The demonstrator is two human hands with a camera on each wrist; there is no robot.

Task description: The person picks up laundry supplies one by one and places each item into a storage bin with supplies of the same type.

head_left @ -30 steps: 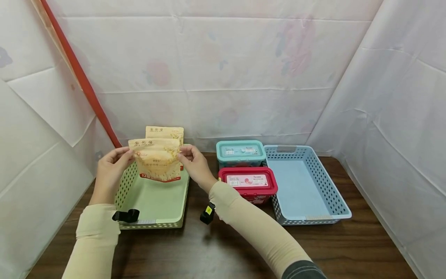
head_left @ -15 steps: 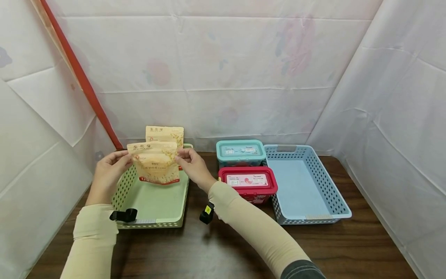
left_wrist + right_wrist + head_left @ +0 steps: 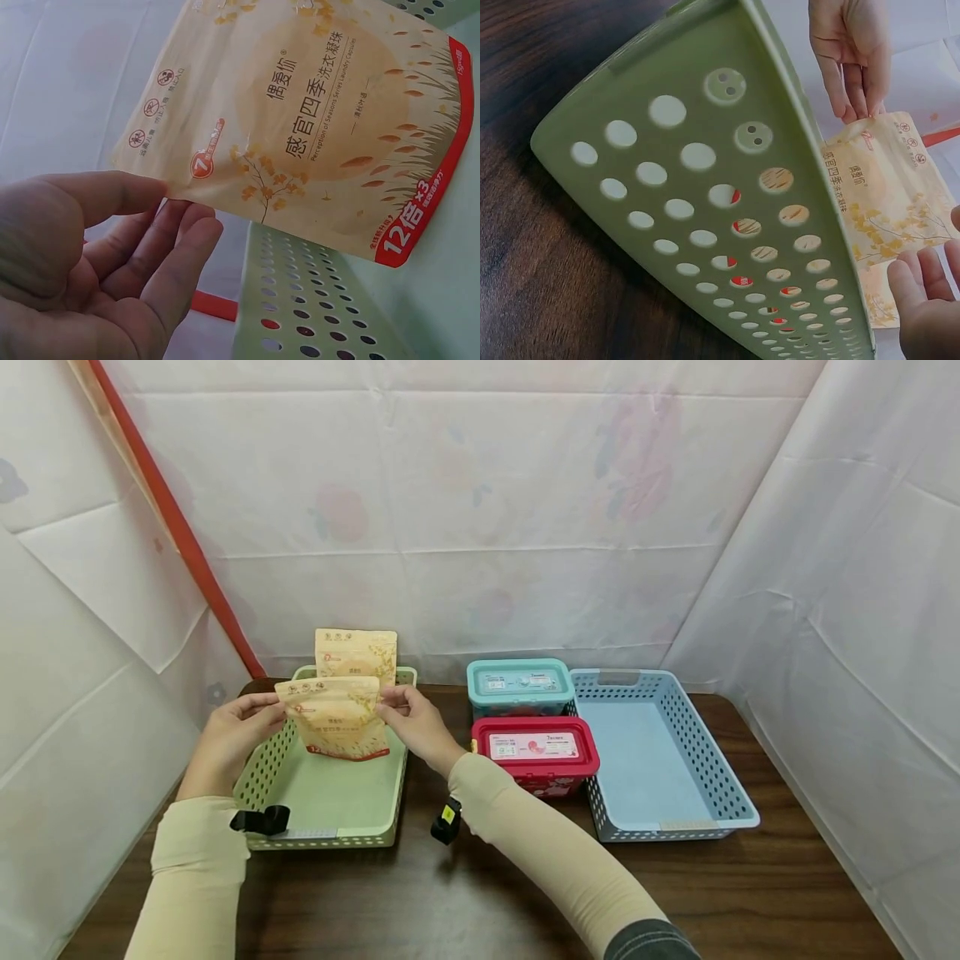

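A pale yellow pouch of laundry capsules (image 3: 337,722), with a red band along its bottom, hangs over the green basket (image 3: 337,802). My left hand (image 3: 232,739) pinches its left edge between thumb and fingers; the left wrist view shows this grip on the pouch (image 3: 300,127) closely. At the opposite edge, my right hand (image 3: 420,722) pinches the pouch near its upper corner. Behind it, a second matching pouch (image 3: 356,652) stands upright at the back of the basket, its lower part hidden. Through the basket's holes (image 3: 735,225) in the right wrist view, red and yellow of the pouches show.
To the right of the green basket stand a teal lidded box (image 3: 519,683) and, in front of it, a red lidded box (image 3: 536,750). A blue basket (image 3: 652,760) sits beside them. White cloth (image 3: 480,510) hangs behind the dark wooden table (image 3: 480,893).
Both hands have lowered the front pouch a little toward the green basket, uncovering more of the pouch behind. The left hand has also shifted slightly left. The boxes and blue basket stay put.
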